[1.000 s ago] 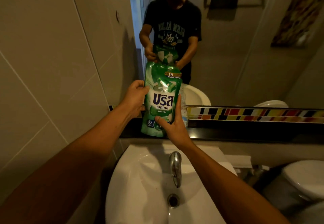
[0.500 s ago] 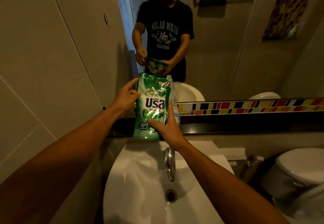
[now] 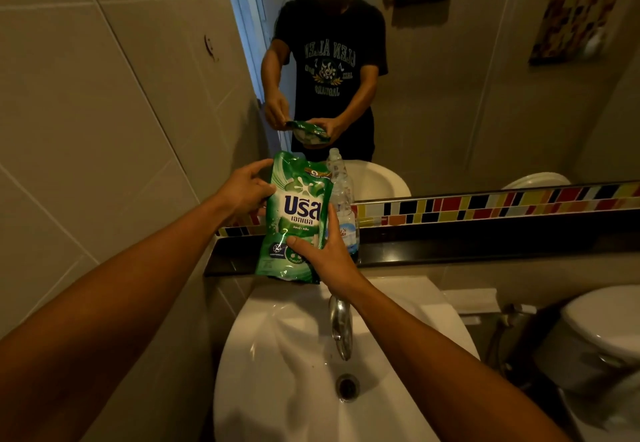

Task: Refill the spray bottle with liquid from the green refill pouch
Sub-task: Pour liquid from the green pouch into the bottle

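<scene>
I hold the green refill pouch (image 3: 298, 213) upright over the back of the sink, its base near the black ledge (image 3: 485, 244). My left hand (image 3: 244, 192) pinches the pouch's upper left edge, its fingers reaching toward the top corner. Around the lower right corner my right hand (image 3: 327, 254) grips, thumb on the front. Close behind the pouch a clear plastic bottle (image 3: 343, 195) with a blue label stands on the ledge, partly hidden. No spray head shows on the bottle.
Below my hands are the white sink (image 3: 284, 355), its chrome tap (image 3: 341, 324) and the drain (image 3: 347, 386). A mirror (image 3: 450, 95) above the ledge reflects a person holding the pouch. A toilet (image 3: 602, 334) stands at the right. A tiled wall (image 3: 104, 130) closes the left side.
The pouch has come lower, toward the ledge. My left hand let go of its side, opened, then took hold of the upper left edge. My right hand kept its grip.
</scene>
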